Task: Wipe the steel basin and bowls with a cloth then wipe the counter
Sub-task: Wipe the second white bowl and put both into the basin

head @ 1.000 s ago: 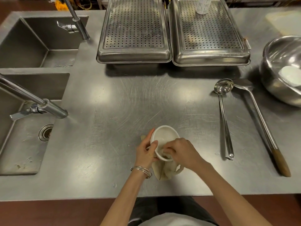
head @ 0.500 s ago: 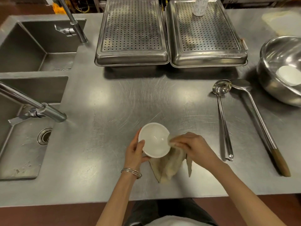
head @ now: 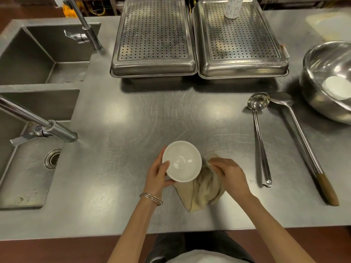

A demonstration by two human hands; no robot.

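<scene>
A small white bowl [head: 182, 161] is held just above the steel counter [head: 133, 118] near its front edge. My left hand [head: 157, 175] grips the bowl's left rim, thumb on the inside. Beside the bowl on the right, my right hand [head: 230, 176] clutches a beige cloth [head: 204, 188] that hangs down onto the counter below the bowl. At the right edge sits a large steel basin [head: 315, 73] with another white bowl [head: 337, 87] inside it.
Two sinks [head: 32, 168] with taps [head: 38, 120] fill the left side. Two perforated steel trays [head: 153, 37] stand at the back, a white cylinder [head: 233, 6] on the right one. A ladle [head: 259, 133] and a long-handled spatula [head: 302, 145] lie at the right.
My right hand has pulled the cloth out of the bowl to its right side. The left hand has tipped the bowl so its inside faces up.
</scene>
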